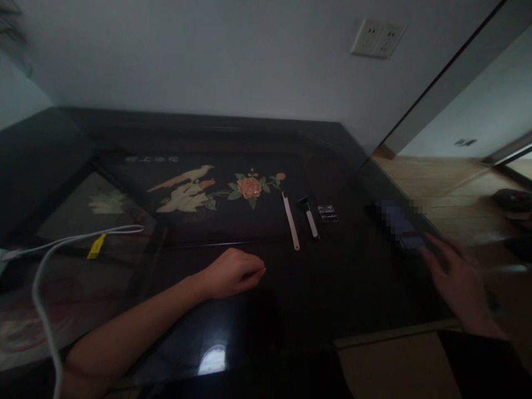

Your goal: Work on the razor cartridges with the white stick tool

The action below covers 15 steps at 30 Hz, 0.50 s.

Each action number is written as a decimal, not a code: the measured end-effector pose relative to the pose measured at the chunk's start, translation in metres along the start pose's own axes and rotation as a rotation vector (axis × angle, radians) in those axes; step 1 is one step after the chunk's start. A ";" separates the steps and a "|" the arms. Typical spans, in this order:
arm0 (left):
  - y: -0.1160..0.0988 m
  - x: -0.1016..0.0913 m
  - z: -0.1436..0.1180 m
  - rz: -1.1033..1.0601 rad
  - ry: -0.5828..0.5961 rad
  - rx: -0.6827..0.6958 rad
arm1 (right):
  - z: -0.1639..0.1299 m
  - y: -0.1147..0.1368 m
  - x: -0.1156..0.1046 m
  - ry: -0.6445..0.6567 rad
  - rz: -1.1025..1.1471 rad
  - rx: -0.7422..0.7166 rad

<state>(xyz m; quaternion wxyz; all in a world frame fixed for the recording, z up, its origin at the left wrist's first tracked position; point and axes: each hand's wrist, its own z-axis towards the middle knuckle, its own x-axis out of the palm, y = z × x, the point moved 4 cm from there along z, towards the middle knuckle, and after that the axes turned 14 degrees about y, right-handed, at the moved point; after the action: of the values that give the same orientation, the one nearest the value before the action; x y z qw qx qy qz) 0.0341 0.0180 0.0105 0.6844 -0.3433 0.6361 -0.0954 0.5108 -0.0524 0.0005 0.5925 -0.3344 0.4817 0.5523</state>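
Observation:
My left hand (236, 271) rests on the dark glossy table (233, 343) in a loose fist, thumb against curled fingers, with nothing visible in it. At the table's right edge, my right hand (459, 280) has its thumb and fingers closed on the near end of a phone (397, 224), whose lit screen is partly blurred out. Between the hands lie a toothbrush (291, 223) with a pale handle and dark head, a razor (310, 219) with a white handle and black head, and a small clear pack (328, 213), its contents too dim to make out.
A white cable (39, 282) with a yellow tag (96, 247) loops over the table's left side. Bird and flower inlay (249, 188) decorates the tabletop. Behind stands a pale wall with a double socket (378, 39). Wooden floor (440, 188) shows at the right.

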 end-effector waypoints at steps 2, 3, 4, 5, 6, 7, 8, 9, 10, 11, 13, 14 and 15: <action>-0.001 0.000 0.000 0.002 0.002 0.001 | 0.018 -0.003 0.002 0.022 0.053 0.000; -0.001 -0.001 0.000 0.005 0.002 0.002 | 0.026 -0.005 0.004 0.020 0.079 0.014; -0.001 -0.001 0.000 0.007 0.002 0.002 | 0.033 -0.007 0.008 0.008 0.096 0.025; -0.001 -0.001 0.000 0.008 0.001 0.004 | 0.039 -0.008 0.012 0.003 0.103 0.028; -0.001 -0.001 0.000 0.010 0.000 0.007 | 0.042 -0.009 0.017 -0.001 0.108 0.029; -0.001 -0.001 -0.001 0.012 -0.004 0.009 | 0.044 -0.009 0.021 -0.002 0.111 0.028; 0.000 0.000 -0.001 0.014 -0.005 0.012 | 0.045 -0.009 0.025 0.000 0.114 0.023; 0.000 0.000 -0.001 0.016 -0.006 0.013 | 0.044 -0.009 0.028 -0.002 0.115 0.020; 0.000 0.000 -0.001 0.018 -0.007 0.013 | 0.043 -0.009 0.030 -0.001 0.116 0.017; 0.001 0.000 -0.001 0.019 -0.007 0.012 | 0.042 -0.008 0.031 0.003 0.116 0.013; 0.001 0.001 -0.001 0.021 -0.006 0.012 | 0.040 -0.007 0.031 0.014 0.114 0.005; 0.001 0.001 -0.001 0.022 -0.007 0.012 | 0.040 -0.006 0.030 0.022 0.112 0.000; 0.001 0.000 0.000 0.023 -0.008 0.010 | 0.040 -0.005 0.030 0.028 0.110 -0.005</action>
<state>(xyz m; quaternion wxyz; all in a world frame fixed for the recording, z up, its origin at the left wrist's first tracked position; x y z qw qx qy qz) 0.0335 0.0182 0.0096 0.6899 -0.3327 0.6367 -0.0893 0.5217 -0.0065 -0.0160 0.5535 -0.3167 0.5062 0.5806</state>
